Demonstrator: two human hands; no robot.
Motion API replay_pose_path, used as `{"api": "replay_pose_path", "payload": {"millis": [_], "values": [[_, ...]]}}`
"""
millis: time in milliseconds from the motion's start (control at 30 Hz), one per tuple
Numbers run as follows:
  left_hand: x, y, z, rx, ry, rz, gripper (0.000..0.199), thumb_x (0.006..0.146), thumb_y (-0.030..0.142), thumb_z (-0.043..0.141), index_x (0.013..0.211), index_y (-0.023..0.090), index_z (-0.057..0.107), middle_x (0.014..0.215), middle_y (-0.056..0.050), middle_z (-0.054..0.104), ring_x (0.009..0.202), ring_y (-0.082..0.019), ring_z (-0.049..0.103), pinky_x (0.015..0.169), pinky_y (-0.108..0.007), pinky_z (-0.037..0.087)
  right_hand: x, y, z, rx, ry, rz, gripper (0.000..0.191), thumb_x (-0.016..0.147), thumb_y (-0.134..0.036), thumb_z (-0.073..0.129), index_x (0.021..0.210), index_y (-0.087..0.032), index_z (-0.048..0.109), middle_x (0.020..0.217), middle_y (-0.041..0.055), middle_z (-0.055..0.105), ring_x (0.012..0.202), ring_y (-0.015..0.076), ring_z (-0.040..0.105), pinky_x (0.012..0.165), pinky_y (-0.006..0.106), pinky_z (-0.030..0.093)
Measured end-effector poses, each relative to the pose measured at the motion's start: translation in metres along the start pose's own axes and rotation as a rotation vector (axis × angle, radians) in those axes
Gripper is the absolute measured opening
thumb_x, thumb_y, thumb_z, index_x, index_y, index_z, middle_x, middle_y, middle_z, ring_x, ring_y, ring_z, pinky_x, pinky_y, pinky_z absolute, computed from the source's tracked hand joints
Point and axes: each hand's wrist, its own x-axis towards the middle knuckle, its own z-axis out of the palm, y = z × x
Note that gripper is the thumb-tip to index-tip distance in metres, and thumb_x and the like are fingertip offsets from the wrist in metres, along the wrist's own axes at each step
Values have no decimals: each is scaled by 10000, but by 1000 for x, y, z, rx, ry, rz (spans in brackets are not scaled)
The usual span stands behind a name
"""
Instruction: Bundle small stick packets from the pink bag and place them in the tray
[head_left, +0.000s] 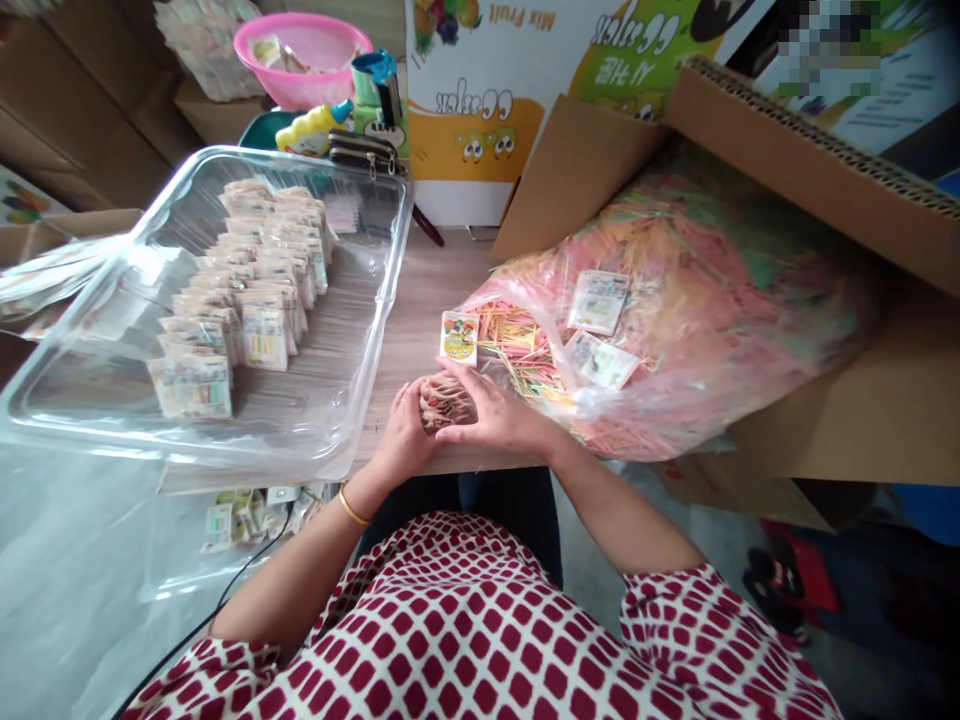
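A bundle of small brown packets (448, 403) is held between both hands at the table's front edge. My left hand (407, 432) wraps round its left side, and my right hand (499, 412) closes on it from the right, thumb below and fingers above. Just beyond the hands lies a small printed card packet (459, 338). Thin pink, yellow and green sticks (525, 350) spill at the mouth of a large clear plastic bag (675, 300) on the right, with two printed packets (600, 301) on top of it.
A clear plastic tray (330, 400) at the left holds rows of filled packets (262, 290). Behind it are a pink basin (300, 60), a yellow bottle (311, 130) and a black pouch (364, 152). An open cardboard box (862, 400) surrounds the bag; a printed carton (472, 120) stands behind.
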Motion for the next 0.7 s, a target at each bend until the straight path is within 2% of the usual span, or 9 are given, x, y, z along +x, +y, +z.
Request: {"api": "replay_pose_path", "payload": {"millis": [67, 133, 267, 367, 433, 533, 600, 667, 700], "values": [[-3, -7, 3, 134, -3, 81, 711, 845, 366, 706, 1454, 136, 418, 1406, -231, 598, 1354, -365, 557, 1233, -600, 264, -2, -4, 2, -185, -17, -44, 1016, 831, -579, 785, 1637, -250, 262, 1613, 180, 428, 1500, 362, 403, 1232, 579, 336], [-5, -12, 6, 237, -1, 125, 663, 860, 310, 646, 1452, 138, 403, 1362, -211, 628, 1314, -345, 591, 1226, -610, 275, -3, -10, 8, -317, -32, -106, 1010, 855, -557, 771, 1634, -195, 240, 1563, 208, 475, 1462, 357, 452, 1217, 575, 361], [-6, -13, 8, 325, 19, 168, 686, 836, 270, 675, 1442, 141, 382, 1310, -201, 650, 1269, -329, 624, 1208, -601, 323, -3, -19, 13, -510, -38, -204, 955, 887, -520, 745, 1619, -186, 230, 1444, 188, 575, 1351, 367, 550, 1165, 595, 414], [-5, -11, 11, 327, 19, 183, 681, 863, 229, 647, 1470, 154, 349, 1330, -196, 646, 1278, -309, 626, 1218, -603, 318, 1, -17, 16, -646, 19, -193, 742, 916, -288, 707, 1546, -118, 354, 1320, 218, 634, 1257, 393, 604, 1106, 611, 464], [-4, -11, 14, 316, 30, 164, 691, 860, 217, 656, 1478, 156, 350, 1338, -201, 645, 1277, -312, 631, 1219, -612, 323, 7, -10, 21, -660, 19, -205, 571, 904, -162, 653, 1444, -112, 471, 1251, 213, 659, 1197, 379, 637, 1045, 576, 526], [-3, -8, 13, 255, 37, 117, 870, 845, 201, 695, 1573, 168, 219, 1456, -227, 571, 1360, -330, 577, 1225, -626, 324, 12, 2, 23, -560, -18, -226, 380, 920, -145, 597, 1298, -165, 570, 1206, 166, 690, 1144, 331, 679, 989, 512, 579], [-9, 0, 6, 203, 45, 111, 988, 861, 237, 731, 1621, 166, 103, 1575, -263, 442, 1465, -353, 466, 1228, -614, 338, 9, 6, 12, -466, -16, -174, 310, 945, -210, 592, 1254, -190, 587, 1214, 143, 707, 1142, 316, 695, 992, 499, 583], [-21, 13, -5, 157, 34, 113, 1004, 891, 260, 730, 1639, 169, 66, 1649, -266, 329, 1536, -356, 354, 1224, -577, 372, -1, 1, -13, -385, 0, -79, 331, 960, -318, 606, 1275, -222, 588, 1259, 127, 711, 1146, 318, 705, 989, 503, 586], [-30, 20, -12, 134, 2, 114, 969, 909, 248, 710, 1643, 180, 80, 1657, -246, 329, 1547, -343, 336, 1229, -562, 374, -6, -6, -29, -353, 4, -36, 372, 960, -388, 616, 1305, -253, 585, 1261, 112, 718, 1129, 318, 713, 968, 497, 596]]}}
